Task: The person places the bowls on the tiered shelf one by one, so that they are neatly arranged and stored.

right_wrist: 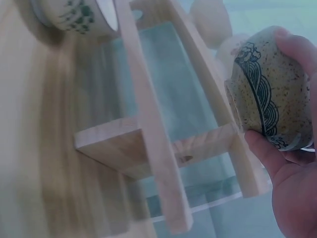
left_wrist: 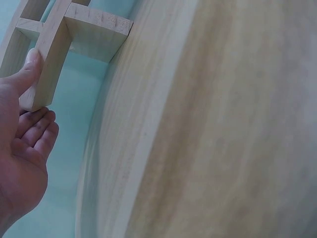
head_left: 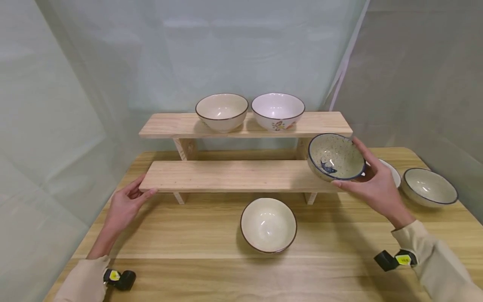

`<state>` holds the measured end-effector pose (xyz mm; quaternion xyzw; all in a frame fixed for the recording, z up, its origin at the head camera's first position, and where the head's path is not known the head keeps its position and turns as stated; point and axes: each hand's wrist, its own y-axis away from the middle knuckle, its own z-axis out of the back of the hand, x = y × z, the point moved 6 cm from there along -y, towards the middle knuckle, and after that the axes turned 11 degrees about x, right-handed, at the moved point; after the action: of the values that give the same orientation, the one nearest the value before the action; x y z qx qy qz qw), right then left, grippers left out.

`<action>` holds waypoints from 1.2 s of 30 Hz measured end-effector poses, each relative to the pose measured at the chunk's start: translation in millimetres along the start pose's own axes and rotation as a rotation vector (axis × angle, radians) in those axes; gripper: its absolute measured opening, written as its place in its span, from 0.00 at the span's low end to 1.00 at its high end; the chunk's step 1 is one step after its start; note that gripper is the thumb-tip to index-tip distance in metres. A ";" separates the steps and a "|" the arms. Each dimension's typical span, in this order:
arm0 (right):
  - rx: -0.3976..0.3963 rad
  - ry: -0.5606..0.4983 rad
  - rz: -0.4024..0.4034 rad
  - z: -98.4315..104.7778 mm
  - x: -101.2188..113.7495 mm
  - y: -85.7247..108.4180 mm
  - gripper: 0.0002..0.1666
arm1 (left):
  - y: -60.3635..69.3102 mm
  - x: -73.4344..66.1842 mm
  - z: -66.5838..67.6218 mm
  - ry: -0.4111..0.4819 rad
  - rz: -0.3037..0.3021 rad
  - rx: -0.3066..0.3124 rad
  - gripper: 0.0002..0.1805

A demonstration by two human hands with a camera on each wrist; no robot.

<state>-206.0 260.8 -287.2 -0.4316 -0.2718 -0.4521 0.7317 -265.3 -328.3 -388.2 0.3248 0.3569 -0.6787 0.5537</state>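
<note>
In the head view a speckled bowl with a blue rim and a blue fish inside point(head_left: 336, 156) is held by my right hand point(head_left: 377, 188), above the right end of the lower shelf board point(head_left: 234, 176). The right wrist view shows the bowl's outside point(right_wrist: 277, 89) with a dark wave band, the right hand point(right_wrist: 297, 183) gripping it by thumb and fingers. My left hand point(head_left: 126, 203) grips the left end of the lower board; in the left wrist view the left hand's point(left_wrist: 25, 153) thumb lies along the board point(left_wrist: 53, 64), its fingers curled at the end.
On the upper board point(head_left: 166, 125) stand a cream bowl point(head_left: 222, 112) and a white bowl with a flower pattern point(head_left: 278, 112). Another cream bowl point(head_left: 268, 225) sits on the table point(head_left: 181, 251) before the stand. At the right are a blue-rimmed bowl point(head_left: 429, 187) and a partly hidden white dish point(head_left: 392, 172).
</note>
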 end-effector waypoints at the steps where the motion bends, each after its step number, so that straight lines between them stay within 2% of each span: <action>1: -0.002 0.002 -0.008 1.8 0.0 -3.0 0.65 | 0.1 -0.1 0.0 0.000 -0.001 0.000 0.40; 9: -0.024 0.046 -0.044 14.3 0.9 -25.6 0.62 | 0.9 -1.3 -0.5 0.003 -0.004 0.001 0.40; 17: -0.075 0.009 -0.063 22.0 -1.7 -47.5 0.59 | 1.0 -0.8 -0.4 -0.002 0.005 0.003 0.41; 24: -0.111 0.037 -0.122 27.6 -4.6 -62.1 0.59 | 1.2 -0.4 -0.5 -0.012 0.004 0.001 0.41; 36: -0.132 0.021 -0.149 31.8 -8.0 -83.9 0.61 | -0.2 1.0 -1.0 -0.028 0.002 -0.003 0.41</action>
<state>-285.0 273.8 -245.9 -0.4526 -0.2649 -0.5267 0.6690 -265.7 -327.9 -389.6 0.3148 0.3496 -0.6821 0.5599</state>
